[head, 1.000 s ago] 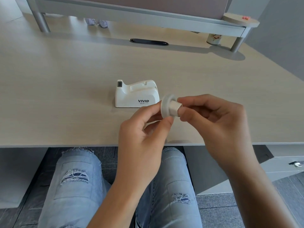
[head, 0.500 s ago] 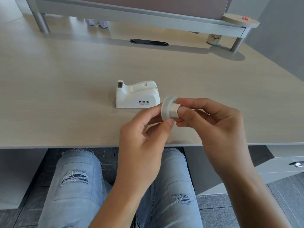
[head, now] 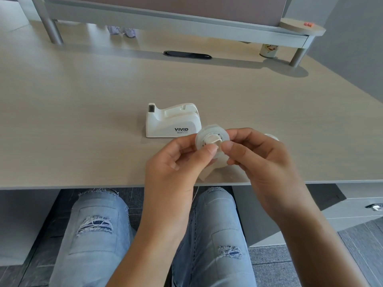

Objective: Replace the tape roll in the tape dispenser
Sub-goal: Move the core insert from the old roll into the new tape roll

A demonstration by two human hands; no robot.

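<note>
A white tape dispenser (head: 173, 120) marked VIVID stands on the wooden desk (head: 83, 121), its roll slot on top showing no roll. Just in front and right of it, both hands hold a clear tape roll (head: 204, 135) with a white core hub (head: 212, 140) seated in its centre, its face turned toward me. My left hand (head: 176, 166) pinches the roll's lower left rim with thumb and fingers. My right hand (head: 263, 160) pinches the hub and right rim. A second whitish round object (head: 272, 137) peeks out behind my right hand, mostly hidden.
A raised monitor shelf (head: 186, 27) on metal legs spans the back of the desk, with a black cable slot (head: 187, 54) and a small printed cup (head: 268, 50) beneath it. The desk's front edge runs just under my hands; my knees in ripped jeans are below.
The roll has turned from edge-on to facing me, and the hub now sits in its centre. Both hands have shifted slightly toward the desk edge.
</note>
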